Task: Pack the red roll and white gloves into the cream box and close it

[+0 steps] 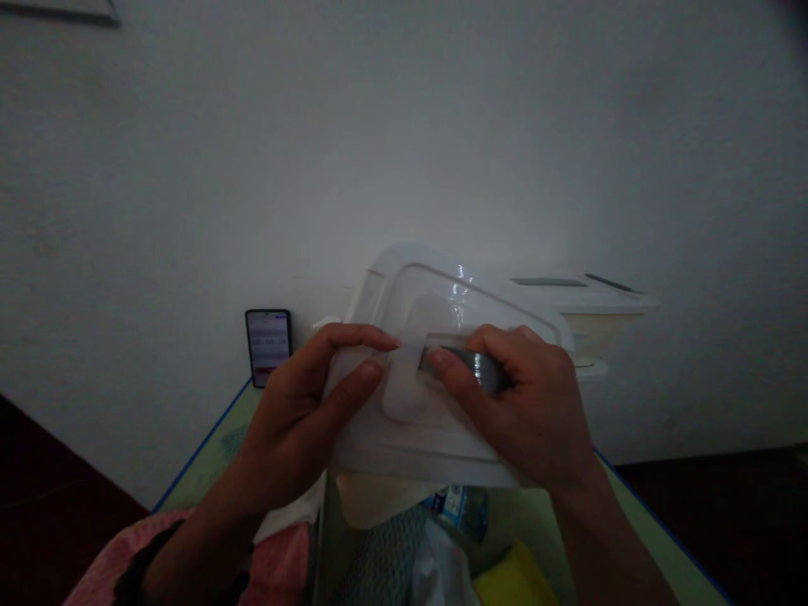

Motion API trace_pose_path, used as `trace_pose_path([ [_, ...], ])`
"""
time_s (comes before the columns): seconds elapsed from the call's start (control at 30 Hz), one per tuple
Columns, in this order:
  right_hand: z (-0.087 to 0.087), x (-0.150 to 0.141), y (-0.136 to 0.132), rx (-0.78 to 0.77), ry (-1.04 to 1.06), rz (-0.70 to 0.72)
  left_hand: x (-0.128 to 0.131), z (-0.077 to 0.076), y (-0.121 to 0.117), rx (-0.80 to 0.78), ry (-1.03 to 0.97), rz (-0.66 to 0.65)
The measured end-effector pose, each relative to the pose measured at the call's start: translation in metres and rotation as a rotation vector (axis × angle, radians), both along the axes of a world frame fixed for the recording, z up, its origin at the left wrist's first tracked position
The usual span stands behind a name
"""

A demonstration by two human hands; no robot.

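1. I have the lid (404, 404) at the centre of my view, pale and see-through, raised over the green desk (208, 470) with its broad face towards me.
2. My left hand (296, 412) is on the lid's 8 o'clock side; thumb and forefinger curl towards each other with a small gap. The other fingers are hidden, so I cannot tell whether they grip.
3. My right hand (536, 400), at the lid's 4 o'clock side, pinches a dark, shiny roll (483, 366) between thumb and fingers, over the lid's face.
4. From the lid, the phone (268, 337) stands upright at 9 o'clock against the wall (404, 126), its screen lit.
5. A white bin (606, 299) sits between 2 and 3 o'clock, partly behind the lid.
6. Below, a bottle (470, 509) and something yellow (518, 576) lie towards 5, a whitish bag (438, 568) at 6, and pink cloth (281, 560) between 7 and 8.
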State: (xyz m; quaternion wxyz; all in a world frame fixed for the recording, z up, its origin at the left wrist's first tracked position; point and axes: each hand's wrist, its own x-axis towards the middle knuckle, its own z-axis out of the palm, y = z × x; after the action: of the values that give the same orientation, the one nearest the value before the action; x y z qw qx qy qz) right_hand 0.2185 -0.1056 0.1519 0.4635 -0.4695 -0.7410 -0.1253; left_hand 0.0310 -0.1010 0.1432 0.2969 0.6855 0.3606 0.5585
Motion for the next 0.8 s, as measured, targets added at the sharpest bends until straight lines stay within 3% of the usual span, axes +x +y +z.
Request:
trace_pose_path([
  [0.23,0.003,0.006,-0.001,-0.007,0.051,0.142,0.008,-0.003,-0.006,-0.009,-0.052,-0.008],
  [0.47,-0.001,-0.002,-0.001,0.029,-0.047,0.065,0.003,0.002,0.000,-0.120,-0.107,-0.037],
  [0.7,-0.006,-0.006,0.000,-0.225,0.094,-0.031,0.001,-0.006,0.007,-0.200,-0.146,-0.110],
  [0.8,-0.006,-0.004,-0.002,-0.208,0.098,-0.017,0.004,-0.006,0.005,-0.204,-0.195,-0.111],
])
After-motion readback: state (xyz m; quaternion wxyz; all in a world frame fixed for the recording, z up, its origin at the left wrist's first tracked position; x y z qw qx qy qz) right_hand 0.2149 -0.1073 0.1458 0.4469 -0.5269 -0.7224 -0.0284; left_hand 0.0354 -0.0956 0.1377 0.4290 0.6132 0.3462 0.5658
